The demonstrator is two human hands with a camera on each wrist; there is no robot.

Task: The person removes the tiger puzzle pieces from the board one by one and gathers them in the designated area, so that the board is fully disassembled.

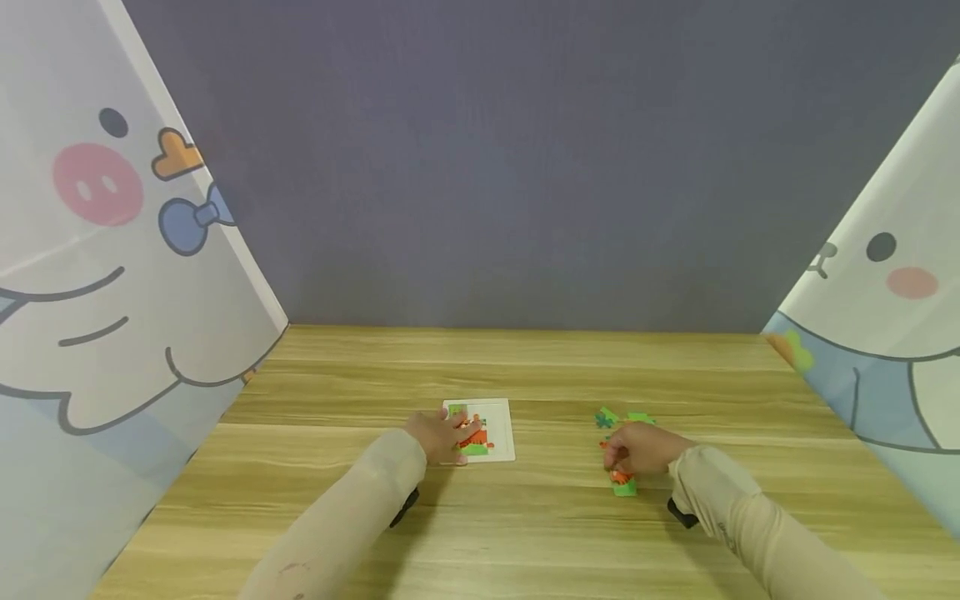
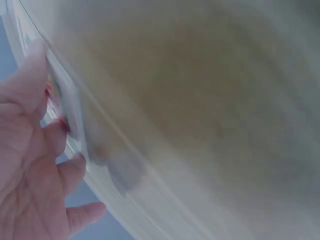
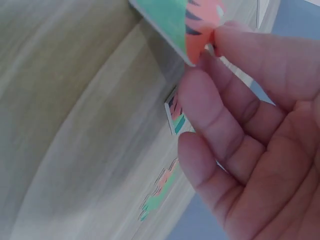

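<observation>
A white puzzle tray point(image 1: 504, 417) lies left of the middle of the table, partly filled with joined orange and green pieces point(image 1: 474, 439). My left hand point(image 1: 441, 435) rests over its left side with the fingers spread, hiding that part. In the left wrist view the fingers of the left hand point(image 2: 30, 135) touch the tray's edge. To the right, my right hand point(image 1: 643, 447) pinches a green and orange puzzle piece point(image 1: 624, 485) with black stripes. Up close, the right wrist view has that piece point(image 3: 167, 22) between thumb and fingertips, tilted above the table.
Loose puzzle pieces point(image 1: 606, 417) lie around and behind the right hand, some hidden by it. The wooden table point(image 1: 555, 533) meets a dark grey wall point(image 1: 517, 167) at the back. Cartoon-printed panels point(image 1: 112, 275) flank both sides.
</observation>
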